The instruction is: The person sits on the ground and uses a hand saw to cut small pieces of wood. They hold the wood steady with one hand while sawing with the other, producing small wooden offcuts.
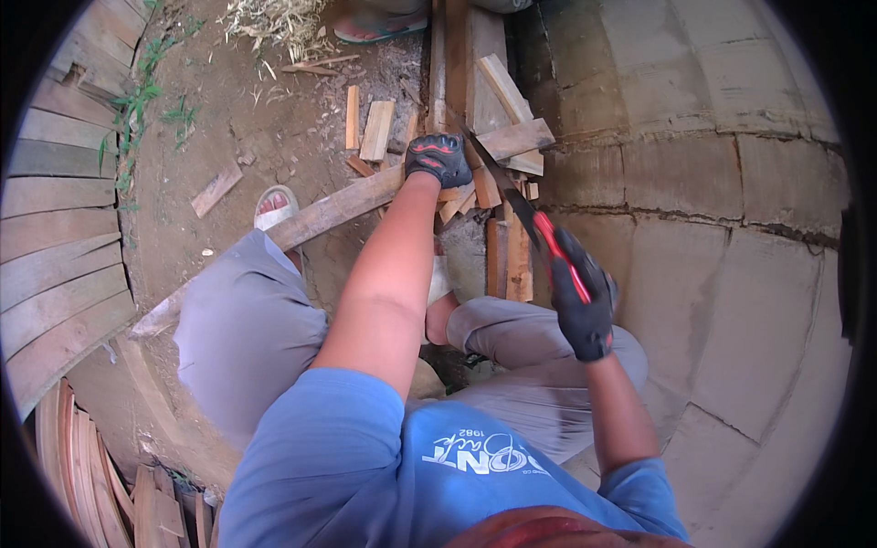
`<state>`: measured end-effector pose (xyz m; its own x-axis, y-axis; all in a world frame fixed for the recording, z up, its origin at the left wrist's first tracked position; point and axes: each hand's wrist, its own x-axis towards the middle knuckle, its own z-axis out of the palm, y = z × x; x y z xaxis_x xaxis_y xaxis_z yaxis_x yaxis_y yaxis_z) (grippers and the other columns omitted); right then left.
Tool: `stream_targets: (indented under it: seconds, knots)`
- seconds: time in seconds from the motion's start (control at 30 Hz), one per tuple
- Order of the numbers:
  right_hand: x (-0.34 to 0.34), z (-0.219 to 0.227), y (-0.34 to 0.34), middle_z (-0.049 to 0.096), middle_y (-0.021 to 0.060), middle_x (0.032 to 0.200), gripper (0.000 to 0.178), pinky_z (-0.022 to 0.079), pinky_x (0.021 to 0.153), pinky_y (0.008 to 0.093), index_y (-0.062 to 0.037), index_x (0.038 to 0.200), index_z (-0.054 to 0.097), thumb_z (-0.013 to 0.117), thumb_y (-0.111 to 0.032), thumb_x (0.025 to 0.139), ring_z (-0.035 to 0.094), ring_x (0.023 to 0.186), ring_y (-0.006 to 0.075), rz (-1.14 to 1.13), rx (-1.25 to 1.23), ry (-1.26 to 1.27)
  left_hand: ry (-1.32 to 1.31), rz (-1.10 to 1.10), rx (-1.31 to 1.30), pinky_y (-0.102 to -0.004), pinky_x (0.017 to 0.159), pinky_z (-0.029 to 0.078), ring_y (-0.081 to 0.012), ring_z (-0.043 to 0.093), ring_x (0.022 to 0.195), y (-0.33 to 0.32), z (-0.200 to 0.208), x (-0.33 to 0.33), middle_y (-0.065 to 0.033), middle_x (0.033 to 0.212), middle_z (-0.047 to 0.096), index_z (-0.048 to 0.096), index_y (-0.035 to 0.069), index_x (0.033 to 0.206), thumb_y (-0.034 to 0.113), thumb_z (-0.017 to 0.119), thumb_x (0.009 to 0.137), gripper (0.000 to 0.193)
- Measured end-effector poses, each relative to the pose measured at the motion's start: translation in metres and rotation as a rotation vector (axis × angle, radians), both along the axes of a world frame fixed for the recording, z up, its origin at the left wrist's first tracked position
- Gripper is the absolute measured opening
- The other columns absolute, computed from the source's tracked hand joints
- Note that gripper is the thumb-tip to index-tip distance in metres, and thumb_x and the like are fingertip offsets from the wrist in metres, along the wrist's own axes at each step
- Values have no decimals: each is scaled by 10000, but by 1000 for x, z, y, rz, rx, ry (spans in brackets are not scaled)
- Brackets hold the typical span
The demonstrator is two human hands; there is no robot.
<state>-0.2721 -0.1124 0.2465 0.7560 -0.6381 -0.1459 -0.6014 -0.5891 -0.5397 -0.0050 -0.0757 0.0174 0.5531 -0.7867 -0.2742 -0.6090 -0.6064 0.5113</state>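
Observation:
My right hand, in a black glove with red marks, is closed round the red-and-black handle of a handsaw. Its dark blade slants up and left toward the wood near my other hand. A long wooden plank runs slantwise from beside my left knee up to the right, its far end showing past my glove. Pressed down over this plank, my left hand wears a matching glove, its fingers curled round the wood. Whether the saw's teeth touch the plank, I cannot tell.
Several short offcuts lie around the plank, and upright pieces stand below it. A thick beam extends away. Concrete blocks line the right, wooden boards the left. Another person's sandalled foot is at the top, near wood shavings.

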Motion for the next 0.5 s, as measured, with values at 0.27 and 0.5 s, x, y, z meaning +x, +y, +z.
stream_targets:
  seconds: [0.27, 0.5]
  knots:
    - [35, -61, -25, 767, 247, 1151, 447, 589, 909, 500, -168, 1472, 674, 667, -255, 1034, 748, 1020, 440, 150, -33, -307, 12, -49, 63, -484, 1058, 568, -394, 713, 1222, -8, 17, -2, -245, 1308, 732, 727, 65, 1267, 402, 700, 840, 545]
    - [47, -55, -5, 672, 284, 1384, 582, 543, 1017, 531, -116, 1598, 520, 614, -266, 1044, 674, 1198, 480, 158, 154, -121, -71, -61, 71, -518, 981, 597, -415, 747, 1131, -6, 3, 0, -256, 1211, 764, 749, 36, 1181, 560, 723, 832, 630]
